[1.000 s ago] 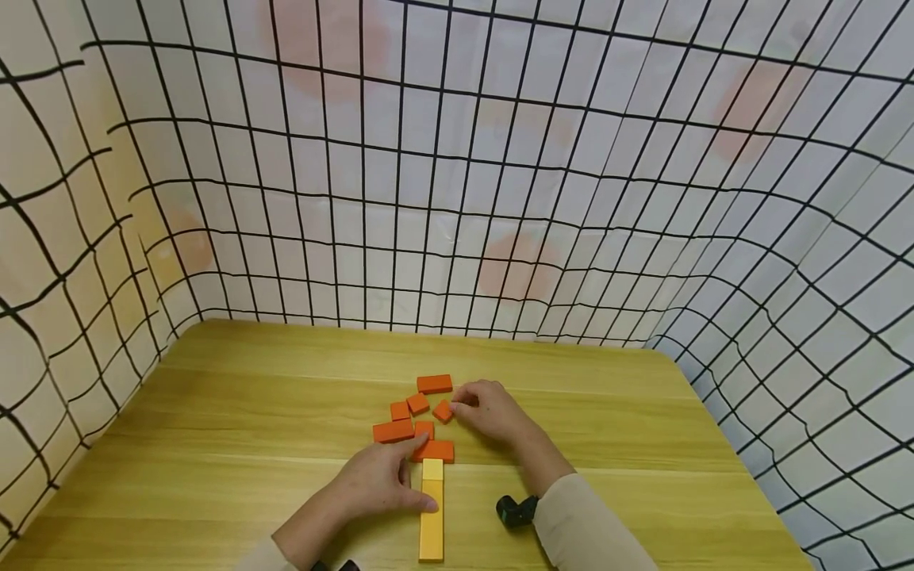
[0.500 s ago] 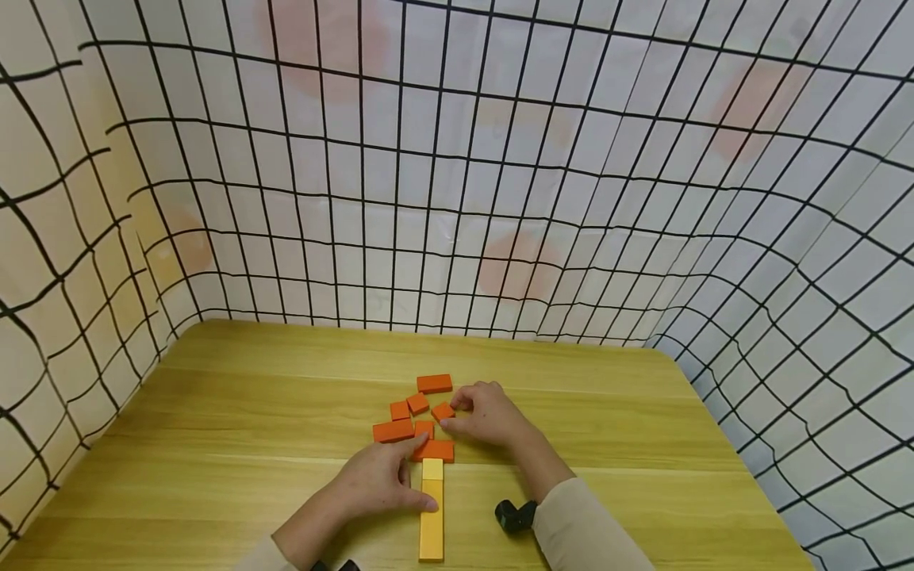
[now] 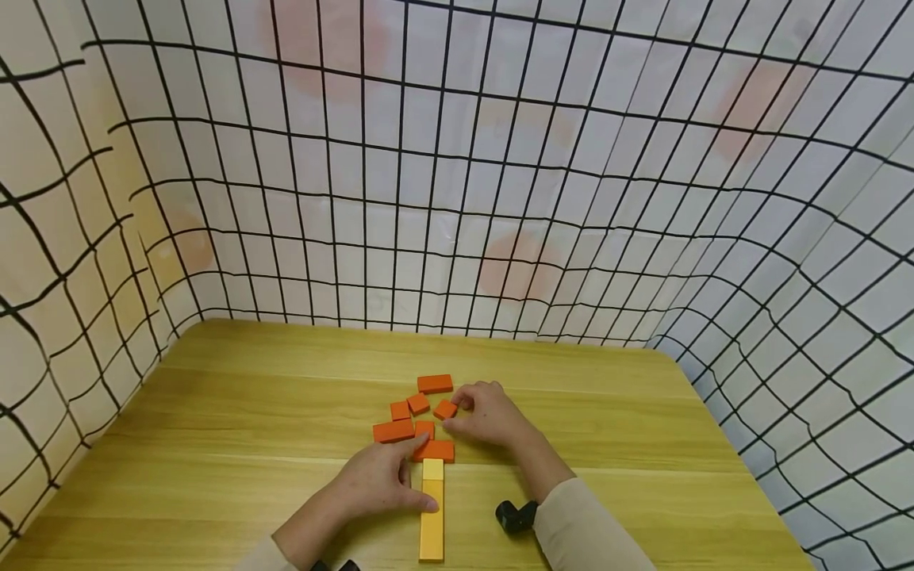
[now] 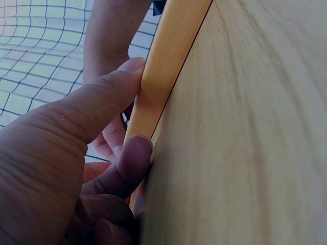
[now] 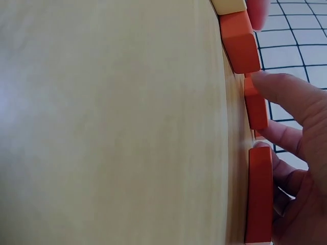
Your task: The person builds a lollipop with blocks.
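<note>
My left hand [image 3: 374, 480] rests with its thumb on a long yellow block [image 3: 432, 535] and its index fingertip by a small orange block [image 3: 424, 429] above a long orange block [image 3: 443, 452]. In the left wrist view the thumb touches the side of the yellow block [image 4: 168, 48]. My right hand [image 3: 493, 414] pinches a small orange block [image 3: 445, 409], lying turned at an angle. The right wrist view shows thumb and index finger at opposite ends of that block [image 5: 255, 103]. A small pale-yellow block [image 3: 432, 469] sits between the long orange and yellow blocks.
Two small orange blocks [image 3: 417, 404] lie left of the right hand, and a long orange block [image 3: 393, 431] is nearer. Another long orange block [image 3: 435, 384] lies farther back. A black wire grid [image 3: 457, 214] stands around the wooden table [image 3: 250, 412].
My right thumb and fingers have come around the small orange block, which has turned and shifted slightly. The left hand has stayed in place.
</note>
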Available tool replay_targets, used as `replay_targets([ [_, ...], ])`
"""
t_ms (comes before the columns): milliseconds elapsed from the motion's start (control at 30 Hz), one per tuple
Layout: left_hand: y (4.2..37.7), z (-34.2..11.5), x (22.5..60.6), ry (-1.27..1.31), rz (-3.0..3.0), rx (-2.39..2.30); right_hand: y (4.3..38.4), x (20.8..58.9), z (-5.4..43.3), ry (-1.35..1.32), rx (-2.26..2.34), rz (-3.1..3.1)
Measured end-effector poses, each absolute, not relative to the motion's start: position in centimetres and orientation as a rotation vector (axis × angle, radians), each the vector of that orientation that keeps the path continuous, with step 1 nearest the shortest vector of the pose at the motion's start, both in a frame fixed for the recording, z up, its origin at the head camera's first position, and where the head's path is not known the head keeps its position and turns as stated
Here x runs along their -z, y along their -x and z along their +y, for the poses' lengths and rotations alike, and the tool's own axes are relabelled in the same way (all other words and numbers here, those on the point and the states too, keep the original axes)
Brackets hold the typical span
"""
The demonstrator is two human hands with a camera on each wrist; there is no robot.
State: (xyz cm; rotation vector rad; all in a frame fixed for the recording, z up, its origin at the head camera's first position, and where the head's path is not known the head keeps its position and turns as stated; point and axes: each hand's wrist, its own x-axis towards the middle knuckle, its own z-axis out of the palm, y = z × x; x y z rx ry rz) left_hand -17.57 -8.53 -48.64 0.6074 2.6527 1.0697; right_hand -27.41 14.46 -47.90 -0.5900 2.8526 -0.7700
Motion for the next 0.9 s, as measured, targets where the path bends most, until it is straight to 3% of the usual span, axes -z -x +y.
replay_targets([
  [900,17.5,-8.6,48.7,-0.624,2.652,-1.078,27.4,47.3,16.3,0.693,0.997,2.566],
])
